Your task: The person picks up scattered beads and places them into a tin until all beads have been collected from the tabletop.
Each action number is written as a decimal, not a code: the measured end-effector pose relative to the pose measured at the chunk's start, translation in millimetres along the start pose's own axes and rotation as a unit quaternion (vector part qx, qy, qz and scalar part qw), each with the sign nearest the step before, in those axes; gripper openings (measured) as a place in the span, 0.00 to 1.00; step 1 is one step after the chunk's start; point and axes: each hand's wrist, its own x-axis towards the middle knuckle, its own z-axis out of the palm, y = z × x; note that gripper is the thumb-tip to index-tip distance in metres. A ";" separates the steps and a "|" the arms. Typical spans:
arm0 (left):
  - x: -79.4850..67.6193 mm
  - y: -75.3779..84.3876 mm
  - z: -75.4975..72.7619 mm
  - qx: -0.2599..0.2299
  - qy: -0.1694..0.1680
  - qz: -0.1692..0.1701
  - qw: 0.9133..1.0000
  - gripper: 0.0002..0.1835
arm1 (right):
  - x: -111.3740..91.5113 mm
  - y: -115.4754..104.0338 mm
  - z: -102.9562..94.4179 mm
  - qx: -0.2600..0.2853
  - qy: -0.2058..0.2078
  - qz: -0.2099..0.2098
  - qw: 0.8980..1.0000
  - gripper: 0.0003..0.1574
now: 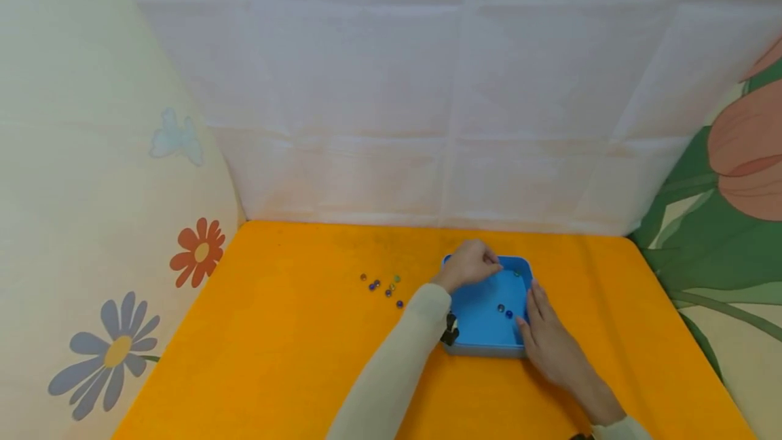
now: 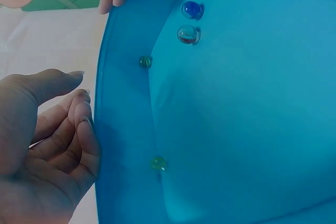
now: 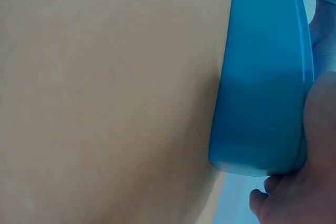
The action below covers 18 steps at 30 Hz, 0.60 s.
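A blue box [image 1: 476, 321] is sitting on an orange-covered desk [image 1: 293, 345], right of centre in the lower half of the head view. A person's left hand [image 1: 470, 266] is reaching over the box's upper left corner, its fingers curling loosely and a gap showing between thumb and fingertips. The right hand [image 1: 552, 341] is resting against the box's right wall, its fingers lying straight and close together, the thumb spreading apart near the rim.

Inside, a clear marble [image 1: 501, 307] and a blue marble [image 1: 510, 314] are lying side by side toward the lower right, while a green marble [image 1: 516, 273] is resting near the upper right corner. A yellow-green marble [image 2: 158, 163] is showing beside the wall in the left wrist view, lower left of centre. Seven scattered marbles [image 1: 377, 284] are lying on the desk at lower centre, left of the box. Behind, a creased white sheet [image 1: 379, 87] is hanging between flower-printed cloths [image 1: 91, 189].
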 end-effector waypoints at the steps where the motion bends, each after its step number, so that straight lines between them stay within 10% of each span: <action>1: -0.8 0.1 -1.0 0.001 0.001 0.000 1.000 0.12 | 0.0 -0.1 -0.3 0.002 0.000 -0.001 1.000 0.47; 18: -17.3 -13.7 -25.2 -0.005 0.011 0.030 0.999 0.12 | -0.2 -1.4 -0.1 -0.003 -0.002 0.001 1.000 0.48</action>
